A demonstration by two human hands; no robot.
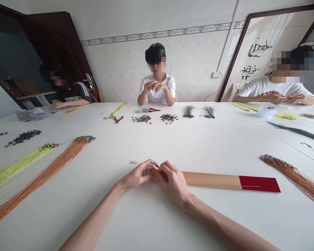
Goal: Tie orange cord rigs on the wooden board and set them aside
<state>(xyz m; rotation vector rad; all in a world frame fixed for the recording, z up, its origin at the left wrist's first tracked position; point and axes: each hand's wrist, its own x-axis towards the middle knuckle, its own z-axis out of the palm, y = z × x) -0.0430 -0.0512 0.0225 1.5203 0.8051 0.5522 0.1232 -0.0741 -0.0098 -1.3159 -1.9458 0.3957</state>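
My left hand (136,175) and my right hand (172,183) meet at the middle of the white table, their fingertips close together. Both pinch the left end of a flat strip of parallel tan wires (211,180), though the fingers hide that end. The strip runs to the right and finishes in a dark red pad (259,184) lying flat on the table. A small red-and-white wrapper (133,162) lies just beyond my left hand.
Long bundles of copper-coloured wires (42,177) and yellow-green wires (18,167) lie to the left, with another copper bundle (295,177) to the right. Piles of small black parts (142,119) and red-handled pliers (118,119) lie farther off. Three seated people work around the table.
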